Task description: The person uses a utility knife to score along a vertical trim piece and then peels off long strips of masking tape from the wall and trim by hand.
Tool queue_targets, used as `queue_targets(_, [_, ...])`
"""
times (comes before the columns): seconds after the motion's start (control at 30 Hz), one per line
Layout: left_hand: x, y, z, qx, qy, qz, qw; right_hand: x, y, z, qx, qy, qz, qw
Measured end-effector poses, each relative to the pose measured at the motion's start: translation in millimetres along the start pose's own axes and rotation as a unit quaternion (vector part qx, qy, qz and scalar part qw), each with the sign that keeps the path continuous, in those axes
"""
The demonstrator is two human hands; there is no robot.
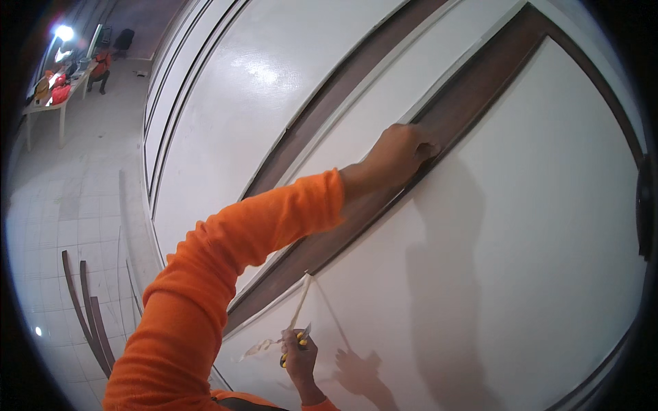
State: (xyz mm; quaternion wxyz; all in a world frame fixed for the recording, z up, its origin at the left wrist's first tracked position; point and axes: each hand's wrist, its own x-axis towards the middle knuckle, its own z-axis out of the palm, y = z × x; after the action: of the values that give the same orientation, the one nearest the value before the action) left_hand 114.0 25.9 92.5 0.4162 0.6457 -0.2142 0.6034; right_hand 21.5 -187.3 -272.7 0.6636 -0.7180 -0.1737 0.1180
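My left hand point(403, 151), in an orange sleeve, reaches up against a dark brown door-frame strip point(360, 226) set in a white wall. Its fingers are curled at the strip's edge, and what lies under the fingertips is hidden. Lower down, my right hand point(300, 354) holds a utility knife point(302, 338) with a yellow and black handle, its blade sticking up. The same hand grips a pale strip of tape point(300, 303), pulled taut from the lower edge of the brown strip. A crumpled loose end point(259, 348) hangs to the left of that hand.
Long dark strips point(88, 308) lean or lie over the tiled floor point(72, 205) at left. Farther back, a white table point(54, 105) bears red bags and other items near a bright lamp point(64, 33). A person in orange point(102, 64) is beside it. A dark handle-like fitting point(643, 205) is at far right.
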Motion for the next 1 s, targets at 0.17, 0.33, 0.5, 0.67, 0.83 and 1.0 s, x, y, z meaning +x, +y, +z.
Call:
queue_targets(0.17, [37, 7, -5, 0.063, 0.000, 0.053, 0.997, 1, -1, 9, 0.016, -0.019, -0.012, 1.000])
queue_targets(0.33, [1, 0, -5, 0.068, -0.053, -0.024, 0.996, 2, 4, 8, 0.015, -0.012, -0.027, 0.999])
queue_targets(0.5, [44, 22, 3, 0.091, -0.053, -0.047, 0.993, 0, 2, 11, -0.016, 0.010, -0.006, 1.000])
queue_targets(0.67, [127, 36, 16, 0.055, 0.043, 0.000, 0.998, -3, 5, 19, 0.028, 0.009, -0.019, 0.999])
queue_targets(0.83, [182, 59, 23, 0.158, 0.041, 0.029, 0.986, 3, 21, 21, 0.015, 0.014, -0.029, 0.999])
queue_targets(1.0, [142, 56, 33, 0.167, 0.061, 0.028, 0.984, 4, 23, 23, 0.051, 0.020, -0.036, 0.998])
